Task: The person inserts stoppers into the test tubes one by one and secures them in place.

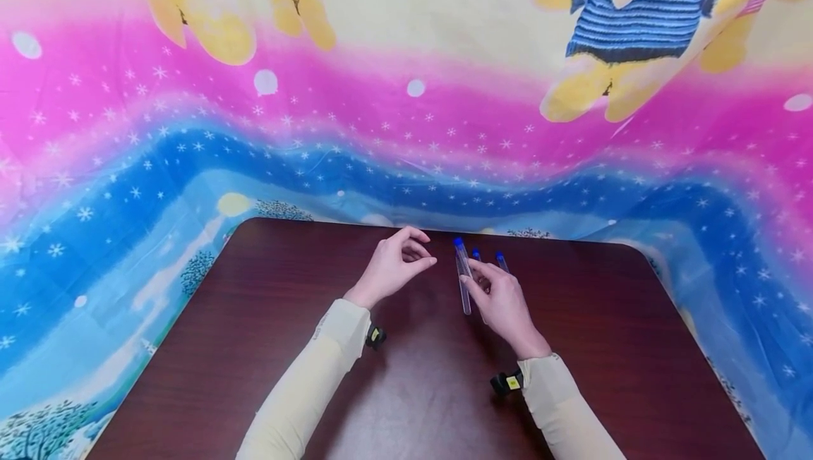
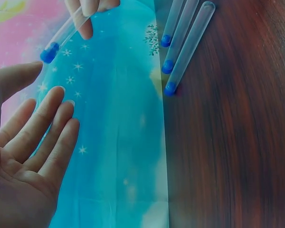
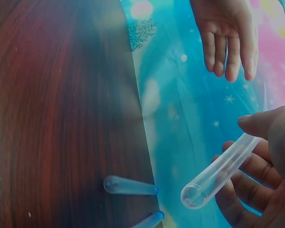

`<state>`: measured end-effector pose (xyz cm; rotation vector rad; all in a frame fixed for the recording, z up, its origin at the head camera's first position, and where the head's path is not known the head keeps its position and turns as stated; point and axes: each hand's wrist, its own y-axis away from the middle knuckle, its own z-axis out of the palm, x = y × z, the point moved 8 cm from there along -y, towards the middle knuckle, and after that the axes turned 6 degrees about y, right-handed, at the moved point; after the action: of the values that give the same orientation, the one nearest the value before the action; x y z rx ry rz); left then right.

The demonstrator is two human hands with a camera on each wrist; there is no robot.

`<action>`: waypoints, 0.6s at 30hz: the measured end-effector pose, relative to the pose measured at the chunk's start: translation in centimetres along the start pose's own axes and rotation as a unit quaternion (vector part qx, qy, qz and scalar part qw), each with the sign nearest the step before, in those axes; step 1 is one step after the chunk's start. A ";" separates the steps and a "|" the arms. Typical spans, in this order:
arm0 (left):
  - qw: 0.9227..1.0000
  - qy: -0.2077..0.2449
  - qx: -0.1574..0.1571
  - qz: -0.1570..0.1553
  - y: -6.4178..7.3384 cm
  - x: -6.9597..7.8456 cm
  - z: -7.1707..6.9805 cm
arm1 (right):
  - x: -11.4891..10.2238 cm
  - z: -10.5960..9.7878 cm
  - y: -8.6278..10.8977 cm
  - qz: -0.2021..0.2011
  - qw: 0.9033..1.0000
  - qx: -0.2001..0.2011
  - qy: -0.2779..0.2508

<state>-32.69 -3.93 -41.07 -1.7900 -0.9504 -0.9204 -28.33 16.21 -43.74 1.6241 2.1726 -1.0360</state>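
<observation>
My right hand pinches a clear test tube with a blue cap between thumb and fingers. The tube is lifted above the table, its rounded end pointing down toward me and its cap at the far end. To its left hovers my left hand, fingers loosely extended and apart from the tube, with nothing in them. In the left wrist view the cap is close to the left thumb tip. Three more blue-capped test tubes lie side by side on the table, partly behind the right hand in the head view.
A dark brown wooden table with rounded far corners lies under both hands. Behind and around it hangs a printed cloth with bears and snowflakes, meeting the table's far edge. Each wrist wears a black strap.
</observation>
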 end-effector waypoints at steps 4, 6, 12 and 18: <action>1.000 -0.004 0.004 0.001 0.0 -0.3 -0.5 | 0.7 -0.4 -0.1 0.016 1.000 0.004 0.001; 1.000 -0.001 0.007 0.001 0.1 -0.4 -0.7 | 1.2 -0.6 -0.2 0.023 1.000 0.006 0.005; 1.000 0.000 0.012 0.000 0.1 -0.7 -1.4 | 2.5 -1.2 -0.5 0.034 0.999 0.007 0.015; 0.999 -0.043 0.013 -0.003 0.3 -0.8 -2.1 | 3.9 -2.2 -0.9 0.031 0.999 0.025 0.027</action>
<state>-33.15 -6.12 -41.21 -1.8169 -1.0189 -0.8371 -30.05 20.44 -44.01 1.7509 2.1310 -1.0478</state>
